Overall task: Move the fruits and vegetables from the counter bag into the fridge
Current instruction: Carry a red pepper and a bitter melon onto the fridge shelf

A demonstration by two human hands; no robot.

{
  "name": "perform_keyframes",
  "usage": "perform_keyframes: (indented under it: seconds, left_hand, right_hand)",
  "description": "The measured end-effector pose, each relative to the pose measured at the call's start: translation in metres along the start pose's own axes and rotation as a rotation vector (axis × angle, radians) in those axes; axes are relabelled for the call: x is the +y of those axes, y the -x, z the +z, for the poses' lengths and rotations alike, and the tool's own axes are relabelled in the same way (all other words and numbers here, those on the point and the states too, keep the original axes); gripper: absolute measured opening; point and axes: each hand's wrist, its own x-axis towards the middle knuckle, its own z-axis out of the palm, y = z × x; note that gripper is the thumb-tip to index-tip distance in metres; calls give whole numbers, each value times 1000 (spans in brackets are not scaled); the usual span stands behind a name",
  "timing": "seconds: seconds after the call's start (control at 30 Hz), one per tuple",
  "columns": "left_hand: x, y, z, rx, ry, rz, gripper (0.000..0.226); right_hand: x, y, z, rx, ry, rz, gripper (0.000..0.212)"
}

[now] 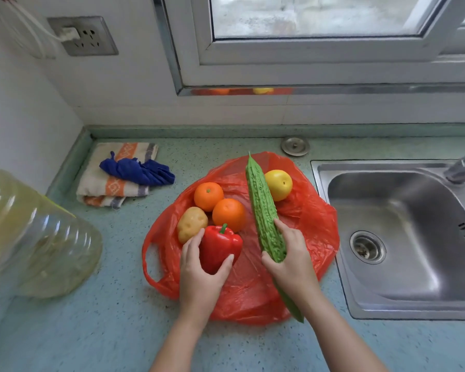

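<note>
now your left hand (199, 272) grips the red pepper (220, 247) and your right hand (290, 261) holds the bitter gourd (263, 210) over the red bag (306, 210).

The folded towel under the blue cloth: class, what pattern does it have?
Towel: cream with orange patterned bands and grey stripes; best in head view.

Soft, even daylight comes in through the window (314, 14), whose pane is washed out pale. Below the window, the counter (113, 318) is bright, with only faint shadows. Lower right of the window, the steel sink (403, 237) shows mild glare. Far left of the window, the plastic jug (32, 237) is blurred, and straight edges bow from wide-angle distortion.
</note>
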Motion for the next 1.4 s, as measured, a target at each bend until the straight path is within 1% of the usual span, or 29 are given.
perform_keyframes:
  seconds: [0.13,0.27,0.4,0.5,0.7,0.87,1.07,1.23,1.4]
  left_hand:
    - [39,-2,-17,-114,258,30,67]
    - [71,3,-32,-266,503,71,62]
    - [94,14,-34,-437,719,95,68]
    - [108,29,-23,-587,832,112,72]
    - [145,77,17,-878,887,168,64]
    - [185,148,48,-1139,879,252,60]
    - [228,265,82,-1431,887,328,62]
    - [261,383,108,-1575,841,419,71]
    - [283,513,118,-1764,847,523,72]
  right_hand:
    - [-25,15,-28,87,4,-19,68]
    - [-47,43,-52,195,-1,-15,68]
    - [-60,84,-74,298,-24,28,68]
    - [-62,114,-96,405,-37,77,67]
    - [-58,189,-145,652,-54,205,65]
    - [-37,269,-184,927,-56,277,65]
    - [-7,382,-232,1191,-29,386,66]
    - [17,496,-272,1373,72,496,66]
    - [41,619,-299,1548,136,599,66]
